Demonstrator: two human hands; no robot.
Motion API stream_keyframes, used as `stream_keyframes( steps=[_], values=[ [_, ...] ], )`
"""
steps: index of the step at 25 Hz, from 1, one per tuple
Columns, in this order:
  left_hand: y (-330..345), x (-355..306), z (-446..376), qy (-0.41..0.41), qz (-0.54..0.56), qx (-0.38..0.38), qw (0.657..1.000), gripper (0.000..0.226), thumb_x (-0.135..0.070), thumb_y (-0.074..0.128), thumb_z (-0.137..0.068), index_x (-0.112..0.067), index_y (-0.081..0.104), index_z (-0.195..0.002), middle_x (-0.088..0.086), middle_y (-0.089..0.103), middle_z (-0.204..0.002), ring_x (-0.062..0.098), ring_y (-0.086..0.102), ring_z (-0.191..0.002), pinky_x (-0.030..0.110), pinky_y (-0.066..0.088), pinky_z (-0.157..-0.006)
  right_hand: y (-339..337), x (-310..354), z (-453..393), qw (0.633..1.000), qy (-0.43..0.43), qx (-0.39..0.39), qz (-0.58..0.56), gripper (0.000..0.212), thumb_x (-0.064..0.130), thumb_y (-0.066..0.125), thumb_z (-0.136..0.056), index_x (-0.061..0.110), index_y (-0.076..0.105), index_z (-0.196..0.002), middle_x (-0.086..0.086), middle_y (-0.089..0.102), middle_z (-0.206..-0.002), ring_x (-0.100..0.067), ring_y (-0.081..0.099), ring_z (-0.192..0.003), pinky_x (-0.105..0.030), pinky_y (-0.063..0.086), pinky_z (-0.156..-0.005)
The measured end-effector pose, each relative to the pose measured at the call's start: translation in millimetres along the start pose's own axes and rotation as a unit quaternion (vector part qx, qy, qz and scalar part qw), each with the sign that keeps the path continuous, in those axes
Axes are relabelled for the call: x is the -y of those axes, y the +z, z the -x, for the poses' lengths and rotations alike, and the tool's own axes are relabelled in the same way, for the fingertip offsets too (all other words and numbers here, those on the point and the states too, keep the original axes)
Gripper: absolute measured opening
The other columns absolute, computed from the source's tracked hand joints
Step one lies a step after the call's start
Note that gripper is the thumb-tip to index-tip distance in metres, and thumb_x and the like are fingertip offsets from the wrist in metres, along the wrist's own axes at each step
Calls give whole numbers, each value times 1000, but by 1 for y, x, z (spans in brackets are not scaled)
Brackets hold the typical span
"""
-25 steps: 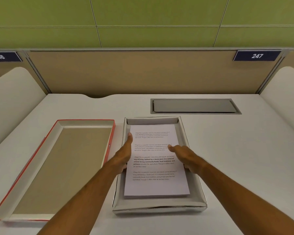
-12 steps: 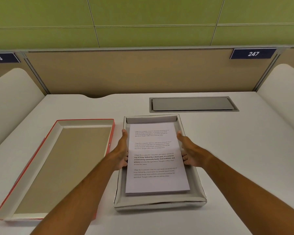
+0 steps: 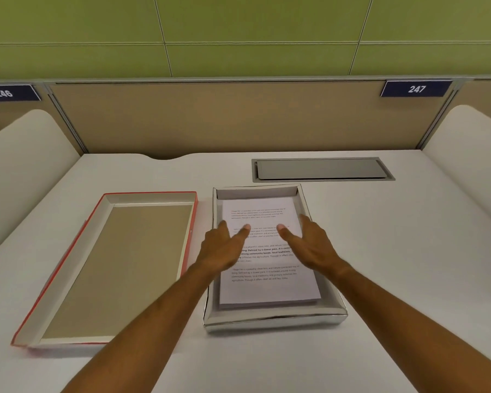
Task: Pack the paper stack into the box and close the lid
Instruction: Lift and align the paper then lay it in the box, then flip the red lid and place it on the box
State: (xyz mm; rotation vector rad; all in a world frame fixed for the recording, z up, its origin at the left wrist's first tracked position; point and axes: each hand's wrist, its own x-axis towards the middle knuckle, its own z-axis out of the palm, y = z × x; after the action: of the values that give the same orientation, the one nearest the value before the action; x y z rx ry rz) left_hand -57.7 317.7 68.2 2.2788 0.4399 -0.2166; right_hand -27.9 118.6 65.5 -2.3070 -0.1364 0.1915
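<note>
A stack of white printed paper (image 3: 267, 285) lies flat inside the shallow silver box (image 3: 272, 321) at the middle of the desk. My left hand (image 3: 224, 246) and my right hand (image 3: 306, 242) hover over the stack's upper half, fingers spread and thumbs pointing inward, holding nothing. I cannot tell whether the palms touch the top sheet. The red-edged lid (image 3: 108, 268) lies upside down on the desk, just left of the box, its brown inside facing up.
A grey cable hatch (image 3: 322, 169) is set into the white desk (image 3: 408, 251) behind the box. Curved white side dividers (image 3: 476, 154) flank the desk, and a tan partition stands at the back.
Both hands have left the side edges of the stack and moved inward over the top sheet, fingers spread. The stack and box stay where they were.
</note>
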Motion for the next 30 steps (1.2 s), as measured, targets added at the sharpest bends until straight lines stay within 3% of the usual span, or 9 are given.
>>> stream_keyframes(
  steps=[1, 3, 5, 7, 14, 19, 30],
  values=[
    [1, 2, 5, 24, -51, -22, 998, 78, -67, 38, -87, -16, 32, -146, 14, 46, -148, 36, 50, -129, 50, 43, -106, 3, 2, 3, 999, -29, 3, 35, 72, 64, 46, -89, 18, 40, -144, -6, 49, -150, -31, 50, -134, -43, 43, -108],
    [1, 10, 13, 48, -187, -68, 979, 89, -72, 32, -85, -20, 12, -153, 17, 21, -160, 39, 25, -145, 54, 22, -116, 12, 3, 6, 990, -38, 11, 133, 87, 70, 39, -87, 20, 19, -156, -6, 24, -164, -31, 26, -149, -50, 24, -121],
    [0, 17, 21, 65, -272, -108, 954, 93, -75, 26, -83, -22, -2, -154, 17, 1, -163, 37, 4, -149, 55, 4, -118, 22, 7, 12, 976, -54, -8, 209, 98, 77, 29, -82, 22, 2, -158, -6, 2, -167, -30, 4, -154, -46, 7, -122],
    [-2, 23, 30, 76, -313, -138, 936, 95, -77, 24, -82, -23, -7, -154, 16, -8, -163, 37, -4, -149, 56, -2, -118, 27, 14, 19, 965, -92, -23, 243, 102, 79, 23, -78, 21, -3, -158, -8, -6, -167, -29, -3, -154, -43, -1, -121],
    [-9, 28, 70, 51, -355, -182, 916, 99, -79, 21, -79, -22, -11, -153, 16, -14, -162, 37, -11, -148, 58, -3, -118, 33, 32, 48, 949, -150, -19, 275, 103, 81, 19, -77, 21, -8, -157, -10, -13, -166, -30, -12, -153, -47, -6, -123],
    [-12, 37, 93, 29, -359, -208, 909, 98, -79, 24, -80, -22, -10, -153, 16, -14, -162, 39, -11, -148, 57, -7, -117, 46, 43, 68, 941, -178, -18, 288, 126, 92, -19, -52, 21, -11, -156, -10, -17, -165, -31, -15, -152, -49, -11, -121],
    [-38, 90, 82, 46, -350, -135, 926, 92, -64, 35, -87, -15, -6, -154, 17, -10, -162, 37, -8, -149, 55, 5, -120, 90, 64, 70, 935, -158, -30, 315, 124, 89, -20, -55, 19, -10, -156, -12, -14, -165, -32, -15, -152, -49, -12, -121]
  ],
)
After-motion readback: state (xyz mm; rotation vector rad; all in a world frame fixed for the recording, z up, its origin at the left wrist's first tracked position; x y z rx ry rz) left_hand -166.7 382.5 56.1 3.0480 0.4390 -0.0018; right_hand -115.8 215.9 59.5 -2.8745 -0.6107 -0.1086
